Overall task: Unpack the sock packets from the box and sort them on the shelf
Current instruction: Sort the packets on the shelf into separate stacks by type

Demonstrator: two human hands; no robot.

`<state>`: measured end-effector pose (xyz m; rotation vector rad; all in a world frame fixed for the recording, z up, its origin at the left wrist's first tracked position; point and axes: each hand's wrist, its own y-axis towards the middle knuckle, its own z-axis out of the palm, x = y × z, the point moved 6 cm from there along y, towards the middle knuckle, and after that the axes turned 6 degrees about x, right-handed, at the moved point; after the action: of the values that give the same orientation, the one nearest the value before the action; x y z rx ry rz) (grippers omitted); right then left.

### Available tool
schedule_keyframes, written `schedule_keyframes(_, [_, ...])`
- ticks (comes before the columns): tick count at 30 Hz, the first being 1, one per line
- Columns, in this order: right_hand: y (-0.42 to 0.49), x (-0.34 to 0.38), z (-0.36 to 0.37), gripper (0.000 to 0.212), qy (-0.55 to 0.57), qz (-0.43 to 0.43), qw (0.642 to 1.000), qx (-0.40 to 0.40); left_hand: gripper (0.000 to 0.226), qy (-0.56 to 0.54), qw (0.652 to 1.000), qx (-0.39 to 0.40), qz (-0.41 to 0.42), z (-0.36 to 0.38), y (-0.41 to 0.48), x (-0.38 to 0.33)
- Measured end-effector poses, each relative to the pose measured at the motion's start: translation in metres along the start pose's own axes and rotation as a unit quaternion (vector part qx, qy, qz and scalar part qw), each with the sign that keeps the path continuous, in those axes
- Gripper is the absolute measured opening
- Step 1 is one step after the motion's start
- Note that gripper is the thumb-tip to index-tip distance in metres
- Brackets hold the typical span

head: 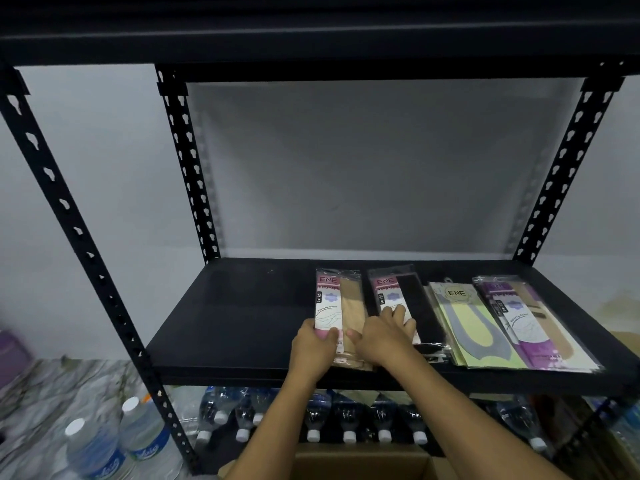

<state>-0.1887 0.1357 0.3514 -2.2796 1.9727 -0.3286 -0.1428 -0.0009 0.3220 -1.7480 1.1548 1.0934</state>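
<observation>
From the head view, we see our left hand (pixel 313 344) pinching the near left edge of the beige sock packet (pixel 341 311), thumb on top over its pink card and fingers curled under, while our right hand (pixel 382 336) lies with spread fingers flat across the near end of the black sock packet (pixel 403 303), its thumb reaching left to touch the beige packet's right side. The beige packet lies on the shelf board (pixel 242 317) with its long axis running near to far, its near end hanging just over the front lip and its far end pointing at the back wall; it sits just beside the black packet, the two edges close to touching, and we cannot tell whether they overlap under our right hand. So the thing lies straight ahead of the left grip, and the left hand is the nearer one to steer it; we judge the coming move is a push toward the far side to square it in line. To the right, the yellow-and-grey packets (pixel 464 327) and the purple packet (pixel 519 320) fan out at a slant, so there is no spare room that way. To the left the board is bare as far as the upright post (pixel 192 174), giving open room. The cardboard box (pixel 360 462) shows at the bottom edge, below our forearms, with water bottles (pixel 349 422) under the shelf.
</observation>
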Motion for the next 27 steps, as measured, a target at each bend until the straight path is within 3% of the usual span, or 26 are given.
schedule_keyframes(4, [0.001, -0.003, 0.001, 0.066, -0.035, 0.006, 0.999, 0.037, 0.031, -0.02, 0.999, 0.023, -0.016, 0.001, 0.006, 0.0])
schedule_keyframes(11, [0.005, -0.006, -0.001, 0.063, 0.004, -0.012, 0.999, 0.049, 0.03, -0.088, 0.996, 0.024, -0.02, 0.006, 0.008, 0.006])
schedule_keyframes(17, [-0.004, 0.03, -0.001, 0.068, 0.059, -0.05, 0.996, 0.035, 0.029, -0.088, 0.996, -0.005, -0.004, -0.034, 0.003, 0.016])
schedule_keyframes(20, [-0.007, 0.051, 0.011, 0.069, 0.148, -0.062, 0.987, 0.031, 0.033, -0.061, 0.998, -0.015, 0.004, -0.057, -0.001, 0.022])
schedule_keyframes(24, [-0.008, 0.061, 0.034, 0.061, 0.313, -0.054, 0.948, 0.015, 0.049, -0.016, 0.999, -0.033, 0.016, -0.074, -0.004, 0.03])
schedule_keyframes(27, [-0.014, 0.059, 0.039, 0.048, 0.385, -0.076, 0.919, -0.034, 0.043, 0.007, 0.998, -0.043, 0.041, -0.076, -0.008, 0.033])
